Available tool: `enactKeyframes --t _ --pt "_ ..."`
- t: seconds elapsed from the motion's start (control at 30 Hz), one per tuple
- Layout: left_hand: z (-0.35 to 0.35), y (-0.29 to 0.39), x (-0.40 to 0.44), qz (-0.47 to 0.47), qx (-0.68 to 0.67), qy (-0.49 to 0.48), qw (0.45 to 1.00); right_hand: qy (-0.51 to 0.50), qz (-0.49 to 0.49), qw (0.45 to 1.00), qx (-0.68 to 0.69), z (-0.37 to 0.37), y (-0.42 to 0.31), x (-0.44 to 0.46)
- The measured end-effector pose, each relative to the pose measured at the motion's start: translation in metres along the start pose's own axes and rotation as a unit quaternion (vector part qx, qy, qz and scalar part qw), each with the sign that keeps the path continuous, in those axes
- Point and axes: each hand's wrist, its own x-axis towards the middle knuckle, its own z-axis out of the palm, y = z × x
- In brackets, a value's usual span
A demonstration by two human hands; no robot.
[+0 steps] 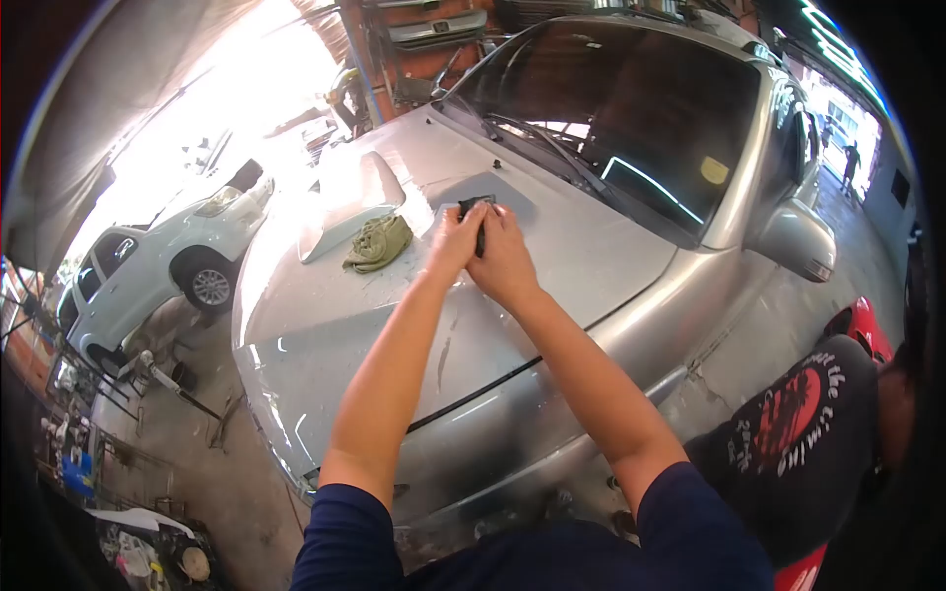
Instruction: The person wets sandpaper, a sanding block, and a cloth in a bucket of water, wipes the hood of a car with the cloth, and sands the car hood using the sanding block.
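Note:
Both my hands meet over the hood (581, 251) of a silver car, closed around a small black object (480, 225). My left hand (453, 241) grips it from the left side, and my right hand (503, 258) holds it from the right, fingers wrapped. What the object is cannot be made out. Just beyond my hands a grey patch (507, 195) shows on the hood. To the left of them lies a crumpled green cloth (378, 243), beside a curved glossy white piece (335, 231) resting on the hood.
The windshield (611, 108) and side mirror (800, 239) are beyond my hands and to the right. A person in a dark printed shirt (788, 443) is close at my right. A white vehicle (158, 246) stands at left, with metal stands (163, 379) nearby.

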Motion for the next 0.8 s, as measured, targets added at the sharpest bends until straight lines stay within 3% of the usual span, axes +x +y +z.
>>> enactKeyframes --t 0.03,0.1,0.17,0.2,0.3,0.37,0.4,0.5,0.63,0.67,0.8 --pt "-0.006 0.008 -0.003 -0.006 0.010 -0.008 1.000 0.003 -0.030 0.999 0.032 -0.001 -0.002 -0.003" --pt "-0.018 0.020 -0.011 -0.019 0.088 0.000 0.996 -0.047 0.092 0.983 0.154 -0.011 -0.008 -0.006" --pt "-0.023 0.016 -0.010 -0.005 0.139 0.007 0.990 -0.091 0.195 0.921 0.326 -0.029 -0.013 0.004" --pt "-0.023 0.012 -0.006 -0.002 0.149 0.007 0.989 -0.105 0.179 0.925 0.319 -0.030 -0.008 0.008" --pt "-0.020 -0.014 0.005 0.014 0.227 -0.001 0.974 -0.136 0.270 0.821 0.485 -0.043 0.015 0.006" --pt "-0.013 -0.023 0.025 0.024 0.253 -0.039 0.966 -0.167 0.292 0.805 0.488 -0.044 0.040 0.009" --pt "0.000 -0.018 0.020 0.027 0.286 -0.012 0.958 -0.181 0.310 0.793 0.492 -0.042 0.054 0.003" --pt "0.030 -0.048 0.030 0.138 0.500 -0.001 0.855 -0.225 0.252 0.842 0.421 -0.047 0.098 0.003" --pt "0.048 -0.056 0.057 0.136 0.476 -0.010 0.869 -0.182 0.159 0.909 0.340 -0.088 0.148 0.026" --pt "0.049 -0.064 0.073 0.174 0.459 0.006 0.871 -0.167 0.148 0.923 0.313 -0.099 0.165 0.031" --pt "0.055 -0.058 0.127 0.114 0.446 -0.050 0.886 -0.139 0.108 0.967 0.182 -0.139 0.214 0.055"
